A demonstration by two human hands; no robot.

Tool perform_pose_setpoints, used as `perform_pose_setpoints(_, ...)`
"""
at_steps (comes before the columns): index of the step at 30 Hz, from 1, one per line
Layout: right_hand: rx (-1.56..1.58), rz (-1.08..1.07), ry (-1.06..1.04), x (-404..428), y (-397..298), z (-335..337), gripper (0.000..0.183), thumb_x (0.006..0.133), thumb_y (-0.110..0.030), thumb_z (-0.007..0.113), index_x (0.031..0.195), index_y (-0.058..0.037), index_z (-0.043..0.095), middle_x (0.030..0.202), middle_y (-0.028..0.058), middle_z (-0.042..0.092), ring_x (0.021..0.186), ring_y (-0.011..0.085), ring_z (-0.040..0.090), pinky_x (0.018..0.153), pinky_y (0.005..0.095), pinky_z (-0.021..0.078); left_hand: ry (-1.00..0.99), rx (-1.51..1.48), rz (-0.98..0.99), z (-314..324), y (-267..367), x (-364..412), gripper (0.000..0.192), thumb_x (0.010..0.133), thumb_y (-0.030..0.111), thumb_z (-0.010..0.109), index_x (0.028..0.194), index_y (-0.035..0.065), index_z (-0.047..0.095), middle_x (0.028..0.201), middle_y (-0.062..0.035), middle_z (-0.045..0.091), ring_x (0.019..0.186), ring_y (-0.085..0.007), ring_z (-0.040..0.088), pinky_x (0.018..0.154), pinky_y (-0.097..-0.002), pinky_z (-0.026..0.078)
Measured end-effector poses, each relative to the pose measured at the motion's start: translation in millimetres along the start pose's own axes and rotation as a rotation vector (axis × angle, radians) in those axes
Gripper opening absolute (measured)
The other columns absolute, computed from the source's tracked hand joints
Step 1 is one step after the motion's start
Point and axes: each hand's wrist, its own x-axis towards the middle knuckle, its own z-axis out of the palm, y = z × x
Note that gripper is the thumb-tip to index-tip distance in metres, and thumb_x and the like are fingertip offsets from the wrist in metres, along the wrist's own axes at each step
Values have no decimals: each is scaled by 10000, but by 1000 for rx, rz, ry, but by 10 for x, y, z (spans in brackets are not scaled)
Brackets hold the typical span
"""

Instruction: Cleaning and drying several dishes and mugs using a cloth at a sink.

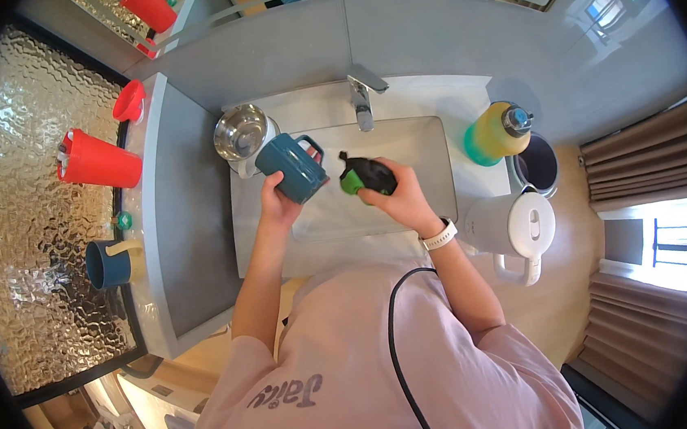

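My left hand [278,199] grips a teal mug [291,167], tilted over the left part of the white sink [343,214]. The mug's handle points up and right, toward the faucet. A red and white patch shows beside the handle, too small to make out. Held in my right hand [403,194] is a small black-and-green object [371,175] with a black tab at its top; its exact kind is unclear. It hangs over the sink, a short gap to the right of the mug. A chrome faucet [361,99] stands behind both hands.
Left on the counter sits a stainless steel bowl [240,131]. To the right are a yellow-green bottle [493,134], a white electric kettle [510,224] and a dark-lined container [536,164]. Red cups [99,159] and a blue mug [103,264] line the left ledge [154,188].
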Motion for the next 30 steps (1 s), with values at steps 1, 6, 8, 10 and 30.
perform_pose_setpoints(1, 37, 48, 121, 6, 39, 27, 369, 757, -94, 770, 1097, 16, 675, 830, 58, 678, 749, 106, 598, 714, 279, 508, 4, 1, -2, -33, -1, -53, 876, 792, 437, 704, 1524, 102, 360, 1446, -166, 505, 1343, -364, 506, 1134, -651, 372)
perform_pose_setpoints(6, 177, -36, 197, 15, -38, 68, 396, 857, -31, 721, 1230, 39, 606, 983, 46, 698, 845, 104, 631, 785, 262, 528, -156, -59, -167, 60, -57, -197, 927, 724, 386, 699, 1533, 84, 363, 1455, -181, 501, 1382, -392, 463, 1150, -698, 321)
perform_pose_setpoints(8, 255, -34, 196, 86, -86, 22, 389, 857, -29, 719, 1224, 39, 608, 982, 49, 698, 848, 105, 636, 785, 267, 532, -229, -111, -222, 306, -68, -175, 997, 651, 306, 680, 1558, 92, 327, 1466, -185, 491, 1386, -418, 449, 1164, -705, 298)
perform_pose_setpoints(10, 336, -36, 190, 121, -140, -19, 383, 857, -26, 716, 1219, 39, 611, 980, 51, 697, 851, 106, 641, 785, 271, 535, -234, -119, -186, 454, -91, -234, 972, 702, 313, 700, 1567, 115, 304, 1483, -192, 473, 1368, -424, 473, 1139, -671, 359)
perform_pose_setpoints(30, 27, -168, 223, 205, -315, 6, 251, 812, -92, 718, 1036, 19, 706, 722, 90, 671, 662, 102, 593, 658, 276, 518, -73, 580, 1, 730, 51, -350, 878, 776, 294, 790, 1515, 74, 371, 1196, -189, 649, 961, -313, 711, 801, -419, 608)
